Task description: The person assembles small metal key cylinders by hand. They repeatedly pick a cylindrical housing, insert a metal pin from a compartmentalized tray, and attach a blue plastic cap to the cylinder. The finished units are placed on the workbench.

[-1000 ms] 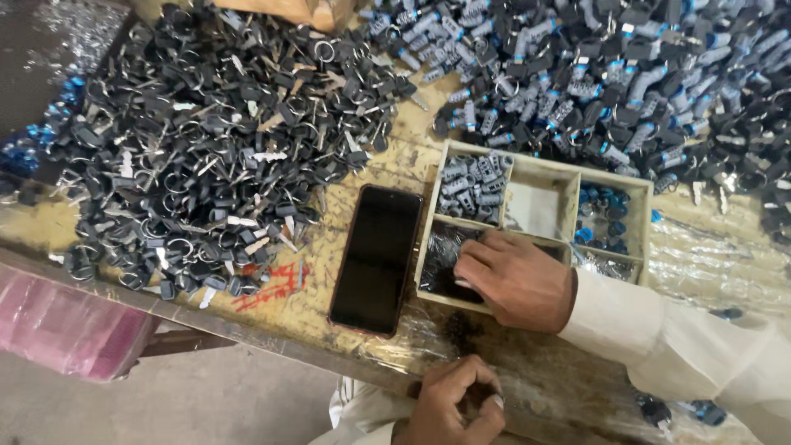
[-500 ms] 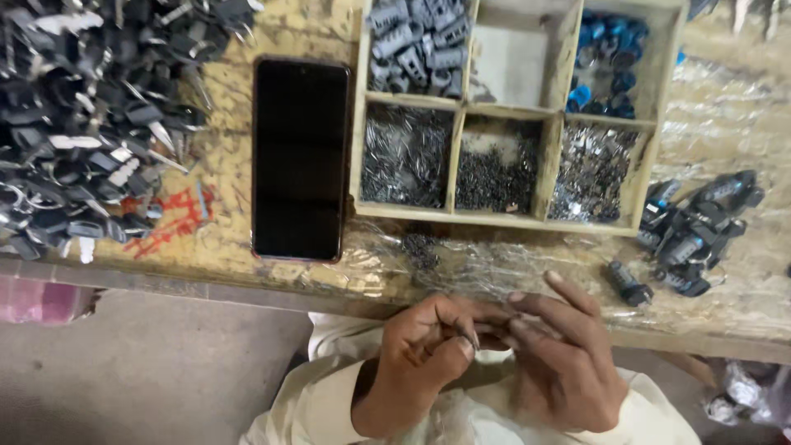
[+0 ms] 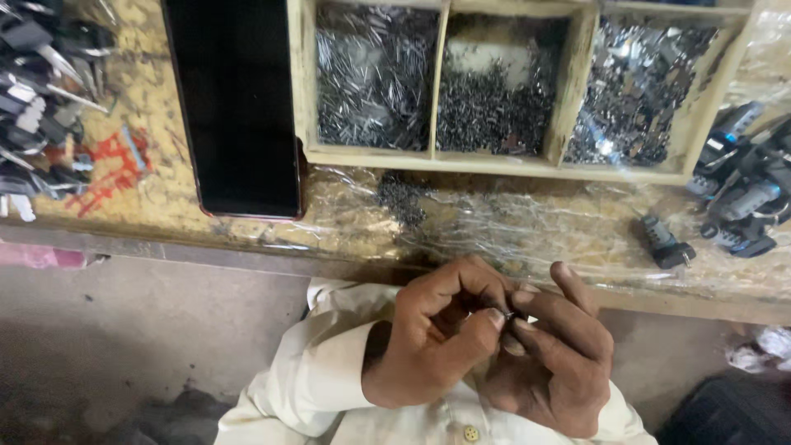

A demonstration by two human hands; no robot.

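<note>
One small dark metal part [image 3: 509, 316] is pinched between the fingertips of the left hand [image 3: 437, 334] and the right hand [image 3: 548, 363], both closed on it, held below the desk [image 3: 527, 235] edge at 6 o'clock. Assembly is judged to be in progress; nothing finished is seen. At 12 o'clock, three compartments of a wooden tray [image 3: 511, 165] are counted, each holding loose small metal parts. One black phone [image 3: 235, 107] lies at 10 o'clock. Key housings [image 3: 741, 198] are heaped at 2 o'clock, uncountable.
</note>
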